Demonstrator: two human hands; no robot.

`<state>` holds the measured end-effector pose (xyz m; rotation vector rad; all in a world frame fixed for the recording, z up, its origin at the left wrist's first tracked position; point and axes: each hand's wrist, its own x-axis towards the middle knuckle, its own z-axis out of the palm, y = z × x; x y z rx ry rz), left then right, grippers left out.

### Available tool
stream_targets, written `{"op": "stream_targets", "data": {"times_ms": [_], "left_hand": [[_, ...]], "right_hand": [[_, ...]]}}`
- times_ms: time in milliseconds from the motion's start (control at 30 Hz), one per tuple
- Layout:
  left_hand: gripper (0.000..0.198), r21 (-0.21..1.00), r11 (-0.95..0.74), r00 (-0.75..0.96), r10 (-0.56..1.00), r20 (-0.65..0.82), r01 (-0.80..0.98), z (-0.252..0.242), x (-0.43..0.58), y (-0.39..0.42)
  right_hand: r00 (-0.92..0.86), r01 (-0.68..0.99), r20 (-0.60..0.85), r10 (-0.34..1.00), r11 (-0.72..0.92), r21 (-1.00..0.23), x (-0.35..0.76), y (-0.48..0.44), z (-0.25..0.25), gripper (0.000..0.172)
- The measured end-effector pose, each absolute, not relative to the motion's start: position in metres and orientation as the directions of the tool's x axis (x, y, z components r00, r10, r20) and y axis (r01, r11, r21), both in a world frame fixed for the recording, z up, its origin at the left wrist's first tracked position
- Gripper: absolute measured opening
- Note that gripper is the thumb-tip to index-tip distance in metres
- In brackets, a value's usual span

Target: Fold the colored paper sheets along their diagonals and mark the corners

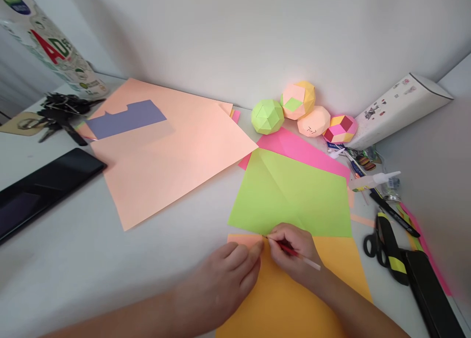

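My left hand (230,279) presses its bent, closed fingers onto a small peach paper piece (243,238), which lies over the top left corner of an orange paper sheet (287,306). Just right of those fingers, my right hand (294,249) grips a slim red pencil (289,249) with a pale rear end. Its tip touches the paper by the peach piece's edge. Directly above lies a light green sheet (294,191) with faint diagonal creases. My left thumb is hidden.
Peach sheet (176,161) and purple cutout (127,119) lie left, near a phone (47,188), black clips (61,112) and a spray can (55,43). Behind are paper polyhedra (268,117) and a pink sheet (294,144). Right: scissors (376,242), glue bottle (371,182), box cutter (392,249), white box (397,110).
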<state>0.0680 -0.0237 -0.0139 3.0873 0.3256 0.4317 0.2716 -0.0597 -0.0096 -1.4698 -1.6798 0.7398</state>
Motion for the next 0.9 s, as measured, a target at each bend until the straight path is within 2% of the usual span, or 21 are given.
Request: {"op": "stream_targets", "data": {"times_ms": [367,433,533,600,667,767,900], "left_hand": [[0.043,0.03,-0.982,0.945,0.189,0.266,0.188,-0.017,0.068,-0.023],[0.042,0.028,-0.982,0.946,0.188,0.265,0.188,-0.018,0.068,-0.023],[0.04,0.028,-0.98,0.941,0.195,0.276,0.195,-0.021,0.068,-0.027],[0.036,0.04,-0.971,0.927,0.238,0.289,0.236,-0.024,0.068,-0.034],[0.043,0.082,-0.953,0.905,0.303,0.299,0.292,-0.029,0.068,-0.043],[0.076,0.148,-0.955,0.908,0.29,0.301,0.256,-0.035,0.066,-0.053],[0.077,0.179,-0.959,0.926,0.263,0.271,0.22,-0.037,0.058,-0.057]], "right_hand": [[-0.04,0.501,0.147,0.988,0.147,-0.853,0.273,-0.06,-0.011,0.016],[0.005,0.437,0.089,0.996,0.078,-0.896,0.275,-0.06,-0.012,0.016],[0.112,0.249,-0.047,0.993,-0.074,-0.966,0.278,-0.059,-0.016,0.017],[0.172,0.166,-0.079,0.982,-0.108,-0.98,0.28,-0.057,-0.02,0.019],[0.208,0.166,-0.049,0.977,-0.085,-0.982,0.281,-0.055,-0.022,0.023],[0.231,0.234,0.041,0.972,-0.015,-0.972,0.281,-0.053,-0.02,0.029],[0.198,0.421,0.194,0.961,0.095,-0.902,0.294,-0.066,-0.007,0.038]]}}
